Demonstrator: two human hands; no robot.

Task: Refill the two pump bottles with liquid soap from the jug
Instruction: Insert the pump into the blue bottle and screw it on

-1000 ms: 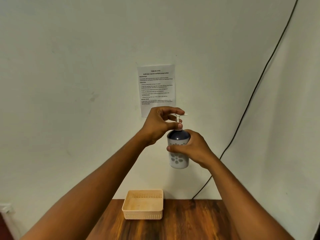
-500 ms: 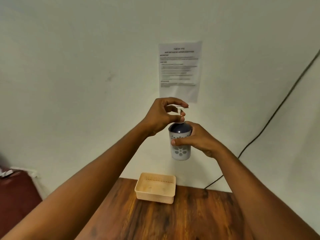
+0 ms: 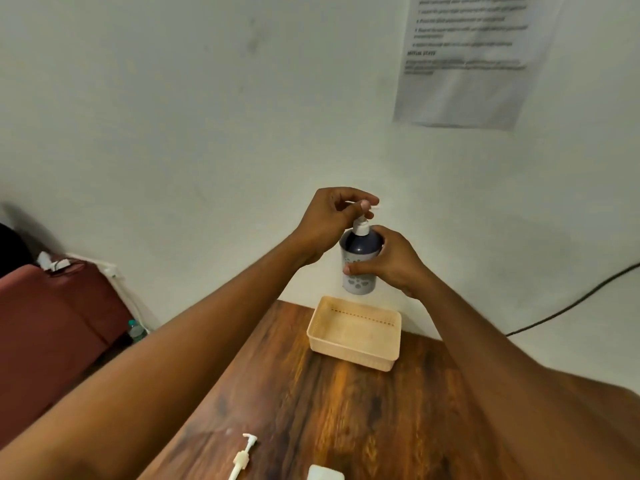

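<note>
Both hands up | right hand [image 3: 388, 265] clamps pump bottle [image 3: 360, 261] | left hand [image 3: 332, 223] pinches pump head [image 3: 363, 216]

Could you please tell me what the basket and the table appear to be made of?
The basket looks like moulded cream plastic with a matte finish: thin even walls and a row of small perforations below its rim. The table looks like wood or wood-look laminate, given its brown streaked grain and slight sheen; I cannot tell which.
</note>
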